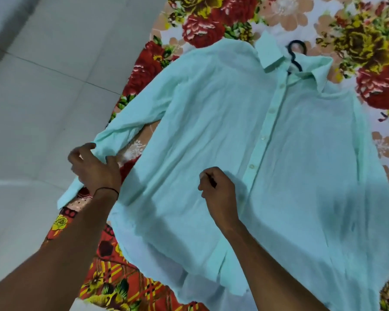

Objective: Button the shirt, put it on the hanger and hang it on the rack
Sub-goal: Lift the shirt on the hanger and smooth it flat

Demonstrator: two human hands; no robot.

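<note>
Flat, the mint shirt lies buttoned, wrinkled.

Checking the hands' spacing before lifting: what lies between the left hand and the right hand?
In the head view, only shirt fabric: the front panel's left edge spans between the left hand, gripping the sleeve, and the right hand.

The pale mint-green cotton button-up shirt lies spread front-up before me, its placket buttoned, collar pointing away from me. A black hanger's hook pokes out at the collar. One long sleeve stretches toward my left, wrinkled.
</note>
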